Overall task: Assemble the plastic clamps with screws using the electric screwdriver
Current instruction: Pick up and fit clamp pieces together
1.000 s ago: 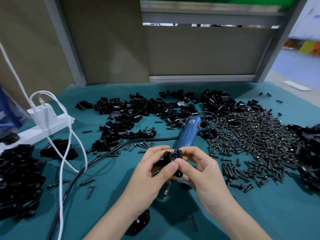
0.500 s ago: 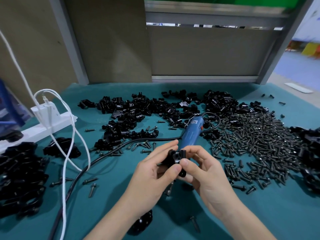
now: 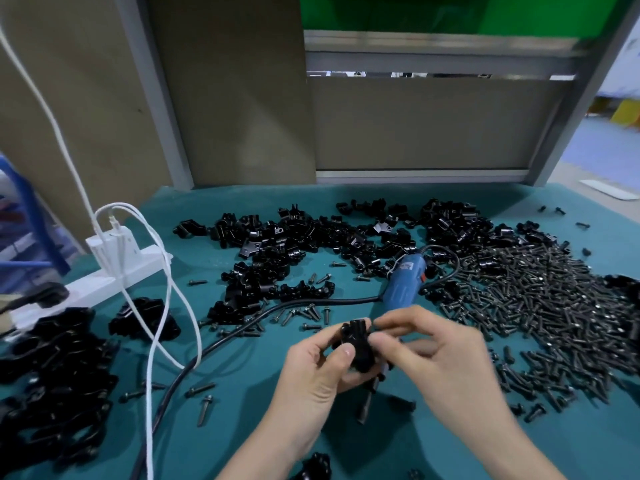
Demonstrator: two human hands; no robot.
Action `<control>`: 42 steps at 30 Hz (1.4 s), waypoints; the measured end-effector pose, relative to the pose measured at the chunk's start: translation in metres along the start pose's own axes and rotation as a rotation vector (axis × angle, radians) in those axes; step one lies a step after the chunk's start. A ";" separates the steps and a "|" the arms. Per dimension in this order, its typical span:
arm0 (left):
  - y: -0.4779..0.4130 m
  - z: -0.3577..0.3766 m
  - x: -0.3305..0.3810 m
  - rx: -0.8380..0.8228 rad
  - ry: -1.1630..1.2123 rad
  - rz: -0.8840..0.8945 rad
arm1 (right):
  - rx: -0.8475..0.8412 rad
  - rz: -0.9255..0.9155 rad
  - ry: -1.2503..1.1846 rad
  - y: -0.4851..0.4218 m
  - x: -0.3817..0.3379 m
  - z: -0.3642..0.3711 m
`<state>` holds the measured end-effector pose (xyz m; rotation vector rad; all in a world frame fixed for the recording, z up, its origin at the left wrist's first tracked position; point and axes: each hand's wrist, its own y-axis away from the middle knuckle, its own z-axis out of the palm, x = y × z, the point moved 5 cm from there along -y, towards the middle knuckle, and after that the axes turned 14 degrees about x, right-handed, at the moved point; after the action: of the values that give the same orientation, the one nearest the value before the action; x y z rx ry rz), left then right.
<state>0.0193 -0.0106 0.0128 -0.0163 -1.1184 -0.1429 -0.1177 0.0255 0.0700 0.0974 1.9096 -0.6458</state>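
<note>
Partly hidden clamp (image 3: 358,346) in left hand (image 3: 317,374), right hand (image 3: 440,355) blurred

No legible text; label on electric screwdriver (image 3: 401,285) too blurred.

On the table (image 3: 242,403) the clamp pile (image 3: 294,251) lies behind, the screw heap (image 3: 540,306) right, the electric screwdriver (image 3: 401,282) between them, the power strip (image 3: 104,284) left; a clamp (image 3: 356,348) sits in the left hand (image 3: 318,379), before the screwdriver
</note>
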 end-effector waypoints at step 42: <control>-0.026 -0.036 0.001 0.212 -0.044 -0.034 | -0.126 0.530 -0.140 -0.130 0.079 -0.081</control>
<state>0.0489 -0.0396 -0.0042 0.1896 -1.1733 -0.0543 -0.2645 -0.0636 0.0747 0.4491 1.6849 -0.1689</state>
